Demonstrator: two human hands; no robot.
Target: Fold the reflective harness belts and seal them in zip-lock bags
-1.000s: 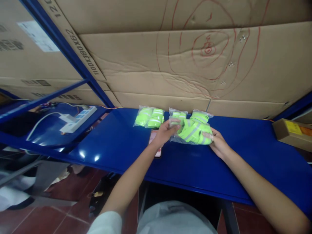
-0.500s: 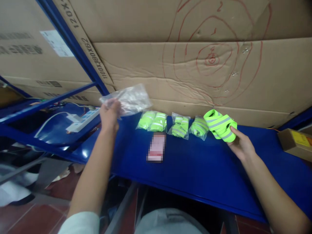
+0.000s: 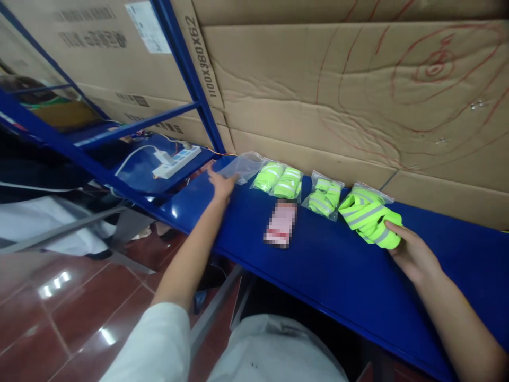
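My left hand (image 3: 221,183) is spread open beside a clear plastic bag (image 3: 244,165) lying on the blue table (image 3: 318,265). In my right hand (image 3: 411,246) is a bundle of neon-yellow strap (image 3: 374,218) with grey stripes, pinched at its right end. That bundle partly covers a bagged strap (image 3: 361,191) behind it. Further left along the cardboard lie another bagged strap (image 3: 324,196) and a bag with two yellow rolls (image 3: 278,179). A phone (image 3: 281,224) with a blurred screen lies in front of them.
A white power strip (image 3: 177,162) with a plug and cable sits on the left, behind a blue metal frame (image 3: 139,126). Large cardboard (image 3: 278,63) with red rings stands along the back edge. Grey bars and red floor tiles show below.
My left hand has lowered the clear bag onto the table and opened its fingers. The strap bundle is still in my right hand. The view has turned left.
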